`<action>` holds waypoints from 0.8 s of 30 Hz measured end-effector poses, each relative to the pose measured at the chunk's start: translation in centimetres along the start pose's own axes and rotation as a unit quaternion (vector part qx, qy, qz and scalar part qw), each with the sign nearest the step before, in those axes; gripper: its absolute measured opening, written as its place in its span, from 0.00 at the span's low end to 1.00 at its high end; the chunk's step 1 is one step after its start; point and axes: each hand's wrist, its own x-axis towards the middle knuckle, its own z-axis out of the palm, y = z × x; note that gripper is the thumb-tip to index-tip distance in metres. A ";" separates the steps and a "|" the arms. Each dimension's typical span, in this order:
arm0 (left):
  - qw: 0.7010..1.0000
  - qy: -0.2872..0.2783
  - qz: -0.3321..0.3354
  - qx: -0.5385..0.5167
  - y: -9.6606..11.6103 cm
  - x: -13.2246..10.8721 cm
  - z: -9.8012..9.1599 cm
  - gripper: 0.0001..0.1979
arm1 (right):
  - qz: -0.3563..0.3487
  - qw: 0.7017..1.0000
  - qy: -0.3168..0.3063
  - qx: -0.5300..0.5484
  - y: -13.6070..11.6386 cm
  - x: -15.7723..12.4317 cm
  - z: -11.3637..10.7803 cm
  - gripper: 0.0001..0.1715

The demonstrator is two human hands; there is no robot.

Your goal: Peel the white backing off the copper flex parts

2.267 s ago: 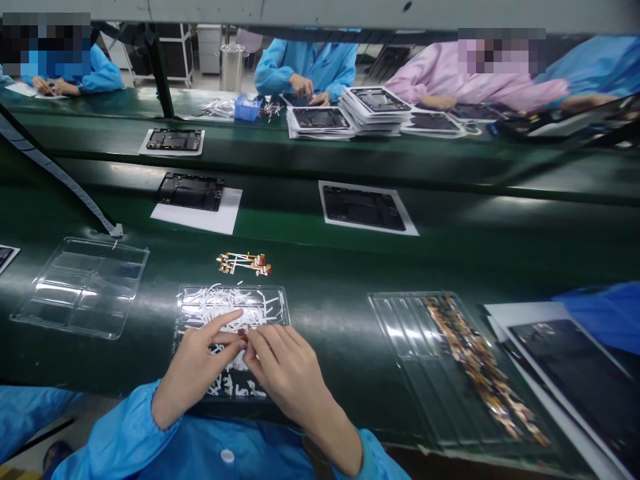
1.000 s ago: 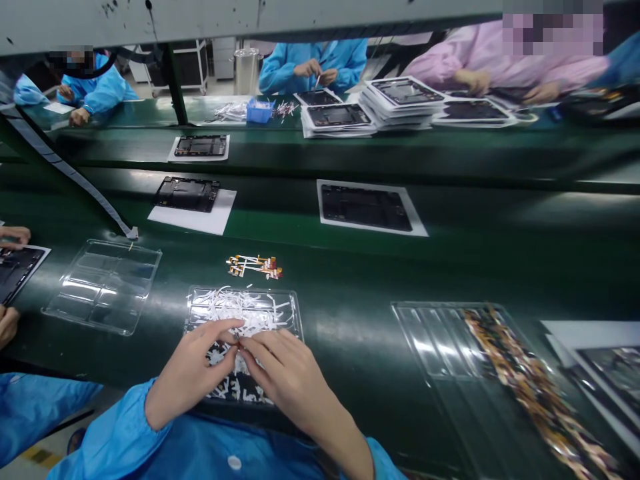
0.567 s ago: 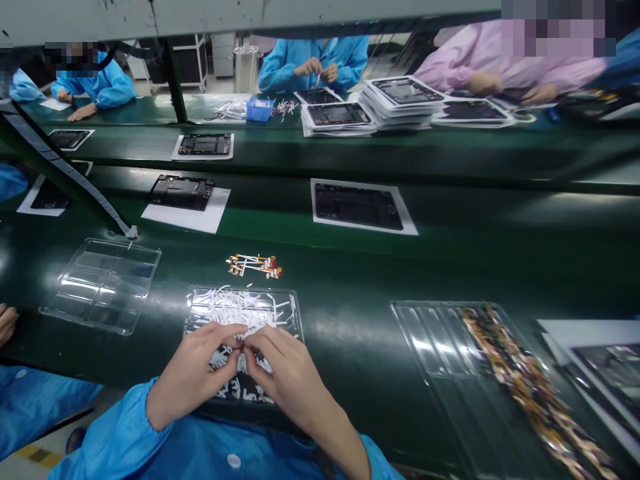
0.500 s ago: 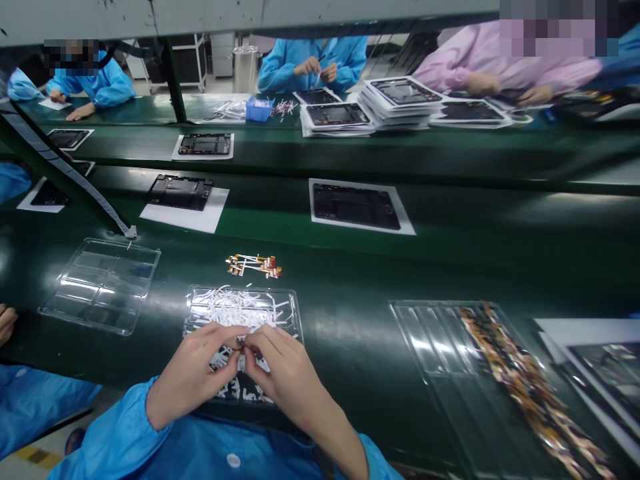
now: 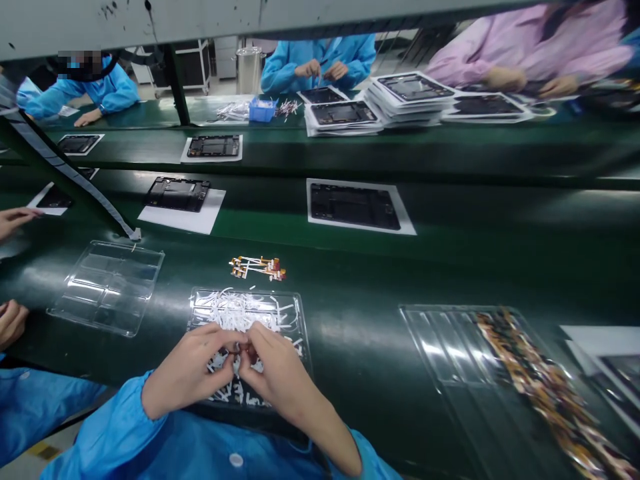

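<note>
My left hand (image 5: 197,365) and my right hand (image 5: 277,373) meet fingertip to fingertip above a clear plastic tray (image 5: 304,327). Both are closed in a pinch on something small and dark between them, too hidden to make out. White strips (image 5: 227,307) lie scattered over the tray beneath the hands. Just behind the tray is a small group of orange and white flex cables (image 5: 257,267) on the green surface.
An empty-looking clear tray (image 5: 107,287) lies at left, near a co-worker's hand (image 5: 11,323). At right, another tray (image 5: 440,333) holds rows of flex cables (image 5: 540,387). Dark panels (image 5: 353,205) on white sheets sit farther back; a slanted post (image 5: 75,173) stands at left.
My hands stay pinched together over the tray, with the fingers slightly shifted. A co-worker's hand has come in at the left edge by the dark panel. The view has shifted slightly.
</note>
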 end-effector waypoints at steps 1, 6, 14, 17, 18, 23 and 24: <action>1.000 -0.001 -0.001 -0.007 -0.1 0.0 0.0 0.18 | 0.003 1.000 -0.007 0.007 0.0 0.1 0.0 0.13; 0.999 -0.004 -0.024 -0.028 -0.3 0.0 0.0 0.14 | 0.010 0.999 -0.023 0.023 -0.1 0.1 -0.3 0.14; 0.995 -0.013 -0.083 -0.052 -0.8 -0.8 0.0 0.15 | 0.031 0.999 0.023 0.012 0.4 -0.2 -1.5 0.10; 0.991 -0.015 -0.113 -0.072 -1.2 -1.2 -0.6 0.18 | 0.047 0.998 0.034 0.020 0.8 -0.5 -3.2 0.09; 0.990 -0.013 -0.120 -0.077 -1.3 -1.3 -0.9 0.19 | 0.048 0.998 0.023 0.025 0.9 -0.7 -3.6 0.10; 0.988 0.039 -0.128 -0.073 -2.0 -2.3 -3.5 0.17 | 0.041 0.997 -0.055 -0.023 2.0 -2.0 -3.5 0.14; 0.988 0.060 -0.124 -0.068 -2.2 -2.5 -4.4 0.17 | 0.025 0.998 -0.056 -0.030 2.4 -2.1 -3.3 0.14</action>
